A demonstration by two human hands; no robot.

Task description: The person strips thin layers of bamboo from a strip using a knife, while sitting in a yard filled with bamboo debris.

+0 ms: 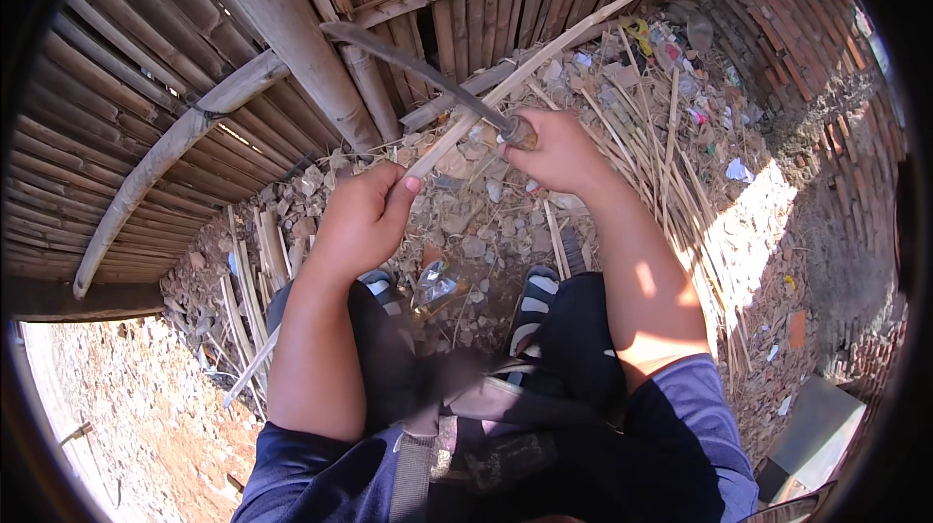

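My left hand [364,217] is closed around the near end of a long pale bamboo strip [539,58], which slants up and away to the right. In my right hand [554,152] is the handle of a long knife [428,73] with a dark, worn blade curved at its tip. The blade points up and left and crosses the strip ahead of my left hand. From this view I cannot tell whether its edge is cutting into the strip. The strip's lower end is hidden behind my left hand and forearm.
Many thin bamboo strips [695,222] lie at my right, and more split pieces [248,280] at my left. Rubble and litter [466,222] cover the ground. A bamboo wall [194,149] with poles rises ahead and left; a brick wall [807,27] stands right. A grey box [816,431] sits lower right.
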